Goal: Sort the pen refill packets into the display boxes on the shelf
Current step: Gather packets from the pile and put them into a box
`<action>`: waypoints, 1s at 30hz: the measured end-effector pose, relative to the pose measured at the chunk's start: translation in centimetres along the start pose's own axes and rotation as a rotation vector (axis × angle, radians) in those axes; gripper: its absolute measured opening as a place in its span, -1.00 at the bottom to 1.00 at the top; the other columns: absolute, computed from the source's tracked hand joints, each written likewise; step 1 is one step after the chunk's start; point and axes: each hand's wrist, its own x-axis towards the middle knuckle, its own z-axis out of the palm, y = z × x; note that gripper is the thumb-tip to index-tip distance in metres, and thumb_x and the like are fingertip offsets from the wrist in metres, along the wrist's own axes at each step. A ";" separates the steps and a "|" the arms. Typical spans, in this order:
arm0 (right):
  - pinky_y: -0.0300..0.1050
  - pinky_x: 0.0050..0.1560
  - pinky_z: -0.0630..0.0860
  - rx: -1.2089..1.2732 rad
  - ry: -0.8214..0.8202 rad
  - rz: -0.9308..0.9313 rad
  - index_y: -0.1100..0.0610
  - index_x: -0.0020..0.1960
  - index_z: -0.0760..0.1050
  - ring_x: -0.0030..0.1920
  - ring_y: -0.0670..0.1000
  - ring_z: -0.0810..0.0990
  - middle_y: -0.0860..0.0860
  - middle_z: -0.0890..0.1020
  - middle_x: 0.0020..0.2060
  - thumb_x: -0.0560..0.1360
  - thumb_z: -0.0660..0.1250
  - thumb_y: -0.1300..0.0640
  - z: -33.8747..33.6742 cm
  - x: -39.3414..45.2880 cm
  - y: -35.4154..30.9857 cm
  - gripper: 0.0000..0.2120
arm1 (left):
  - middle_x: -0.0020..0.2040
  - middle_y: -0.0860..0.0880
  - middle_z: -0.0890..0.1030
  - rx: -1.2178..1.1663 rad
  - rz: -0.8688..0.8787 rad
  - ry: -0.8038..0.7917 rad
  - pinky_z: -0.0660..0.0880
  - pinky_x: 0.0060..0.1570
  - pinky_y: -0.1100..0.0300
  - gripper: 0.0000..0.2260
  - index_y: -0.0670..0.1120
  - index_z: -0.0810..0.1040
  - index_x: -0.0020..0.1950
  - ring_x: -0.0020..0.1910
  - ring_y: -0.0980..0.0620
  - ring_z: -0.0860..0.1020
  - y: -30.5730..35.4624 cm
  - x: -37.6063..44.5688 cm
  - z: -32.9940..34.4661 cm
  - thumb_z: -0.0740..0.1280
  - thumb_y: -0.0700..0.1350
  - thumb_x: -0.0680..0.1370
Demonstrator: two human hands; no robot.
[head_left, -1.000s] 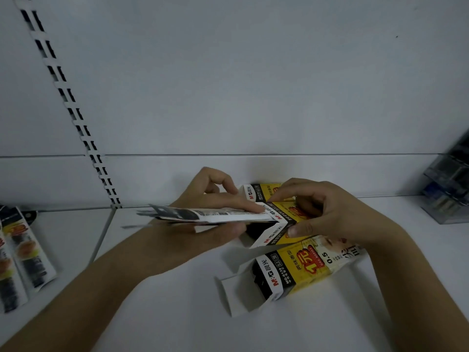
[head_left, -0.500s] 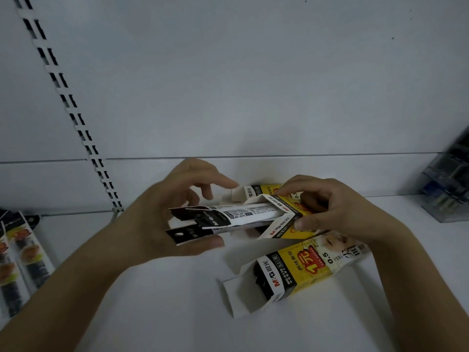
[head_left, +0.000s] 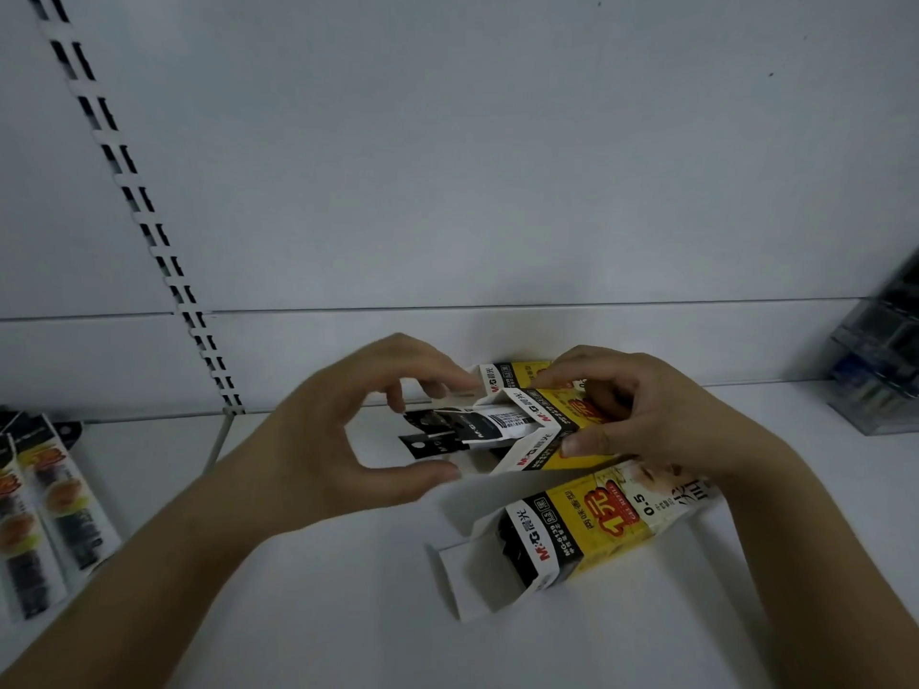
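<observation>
My right hand grips a yellow, black and white display box, lifted slightly off the white shelf with its open end facing left. Black and white pen refill packets stick halfway out of that open end. My left hand arches around them, thumb below and fingers above, spread apart and not closed on the packets. A second matching box lies on the shelf in front, its open flap toward me. Part of a third box shows behind my hands.
Several loose refill packets lie at the far left of the shelf. A clear plastic organiser stands at the right edge. A slotted upright runs down the white back panel on the left.
My left hand pushed the packets into the box my right hand holds, then let go and spread its fingers. The packets sit deeper in the box than a second ago.
</observation>
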 end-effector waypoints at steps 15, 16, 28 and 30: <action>-0.35 -0.33 0.35 -0.036 -0.003 0.008 -0.13 0.12 0.62 -0.40 -0.18 0.34 -0.21 0.59 0.01 0.24 0.57 -0.06 0.9 0.4 -0.4 -0.54 | -0.03 0.13 0.67 0.581 0.227 0.048 0.50 -0.20 0.12 -0.86 0.00 0.72 -0.01 -0.11 0.08 0.55 -0.8 -0.2 2.2 0.45 0.03 0.52; -0.34 -0.33 0.34 -0.030 0.001 0.013 -0.12 0.13 0.62 -0.40 -0.17 0.33 -0.22 0.58 0.00 0.24 0.57 -0.05 0.9 0.4 -0.4 -0.54 | -0.03 0.12 0.67 0.579 0.221 0.027 0.52 -0.19 0.14 -0.84 -0.01 0.71 0.02 -0.11 0.08 0.56 -0.9 -0.3 2.0 0.45 0.03 0.52; -0.36 -0.30 0.38 -0.145 -0.044 -0.027 -0.42 0.05 0.55 -0.38 -0.20 0.41 -0.27 0.56 0.05 0.24 0.56 -0.16 2.0 0.8 -1.0 -0.57 | -0.18 0.01 0.57 0.717 0.273 0.089 0.31 -0.23 0.15 -0.87 -0.01 0.69 -0.16 -0.15 0.00 0.39 -1.0 0.3 3.6 0.39 -0.05 0.55; -0.33 -0.32 0.36 -0.139 -0.028 -0.024 -0.40 0.07 0.55 -0.40 -0.18 0.37 -0.25 0.56 0.06 0.24 0.56 -0.15 1.9 0.8 -0.9 -0.56 | -0.19 0.00 0.55 0.707 0.250 0.096 0.27 -0.23 0.19 -0.84 0.01 0.71 -0.10 -0.18 0.01 0.38 -1.4 0.2 3.4 0.36 0.01 0.57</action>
